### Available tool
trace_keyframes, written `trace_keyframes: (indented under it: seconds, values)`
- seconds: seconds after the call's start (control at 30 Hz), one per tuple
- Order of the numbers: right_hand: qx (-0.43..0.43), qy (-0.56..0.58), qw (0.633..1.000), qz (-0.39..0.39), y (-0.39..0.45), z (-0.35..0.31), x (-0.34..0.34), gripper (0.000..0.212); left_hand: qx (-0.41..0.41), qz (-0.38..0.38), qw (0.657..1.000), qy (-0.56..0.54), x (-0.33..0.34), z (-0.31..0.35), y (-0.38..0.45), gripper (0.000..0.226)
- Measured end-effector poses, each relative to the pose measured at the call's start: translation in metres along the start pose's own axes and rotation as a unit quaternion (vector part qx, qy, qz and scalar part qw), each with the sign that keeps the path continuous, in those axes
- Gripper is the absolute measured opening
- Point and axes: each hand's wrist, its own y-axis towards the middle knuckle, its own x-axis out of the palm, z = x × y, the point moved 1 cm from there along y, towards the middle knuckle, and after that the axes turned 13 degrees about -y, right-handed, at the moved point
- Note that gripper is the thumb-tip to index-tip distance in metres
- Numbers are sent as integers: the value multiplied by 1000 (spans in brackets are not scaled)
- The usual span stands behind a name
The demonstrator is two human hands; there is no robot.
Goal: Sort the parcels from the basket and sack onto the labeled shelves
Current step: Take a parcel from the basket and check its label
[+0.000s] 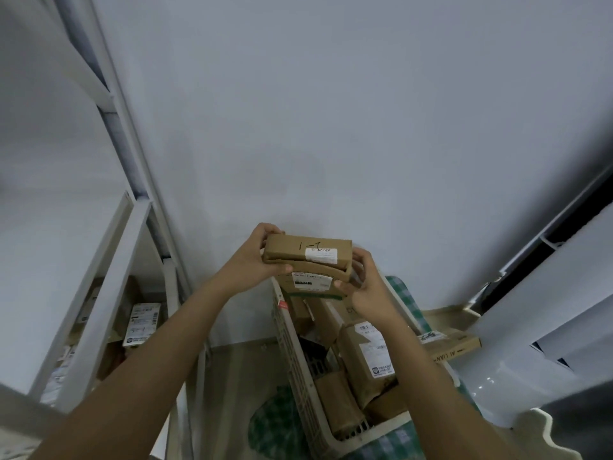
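A brown cardboard parcel (306, 250) with a white label and "1-2" handwritten on it is held up above the basket. My left hand (257, 252) grips its left end, and my right hand (368, 287) grips its right end from below. Under it, the cream plastic basket (300, 376) holds several brown parcels (363, 355) with white labels. A green checked sack (406, 293) lies behind and beneath the basket. The white metal shelf unit (109, 287) stands at the left, with labelled parcels (141, 323) on a lower shelf.
A plain white wall fills the view ahead. A flat cardboard box (454, 345) lies on the floor right of the basket. White panels (537, 293) and a white object (497, 390) stand at the right. Beige floor shows between shelf and basket.
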Motion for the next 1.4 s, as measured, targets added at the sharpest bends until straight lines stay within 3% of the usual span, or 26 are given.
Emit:
trace_keyframes:
  seconds: [0.1,0.2,0.3,0.37,0.43,0.53,0.6,0.67,0.8,0.97,1.1,1.2,1.3,1.4]
  values:
    - [-11,-36,999,-3,2,-10,-4,56,31,-4,987,155,1,4,-6,51]
    - [-29,-24,999,16,4,-20,-4,51,52,14,974,220,4,14,-10,45]
    - [-10,-105,982,156,6,-20,10,49,19,74,974,212,16,23,-16,44]
    - [-26,-152,969,191,0,-22,22,44,-23,117,969,217,31,26,-21,45]
    - [-69,-210,965,142,-8,-21,36,54,-76,151,968,185,44,26,-23,47]
    - [-89,-321,943,16,-17,-15,51,87,-138,194,968,82,54,25,-24,51]
    - [-98,-407,908,-1,-16,-12,60,100,-160,215,962,45,59,24,-26,53]
    - [-102,-441,891,29,-14,-10,67,101,-177,226,957,36,63,27,-30,53]
    - [-114,-374,912,126,-15,-10,69,85,-186,208,960,-4,66,33,-43,57]
    - [-121,-309,931,154,-38,-18,70,69,-164,133,977,-6,53,29,-69,57]
    - [-131,-227,959,107,-59,-39,59,42,-76,212,974,-14,28,21,-84,42]
    - [-126,-156,974,110,-85,-50,67,52,-37,242,970,10,8,16,-99,45]
    - [-105,-115,981,112,-115,-61,83,54,-26,177,982,60,-7,14,-124,75]
    - [-93,-84,986,107,-150,-71,96,65,-9,131,990,52,-15,17,-147,87]
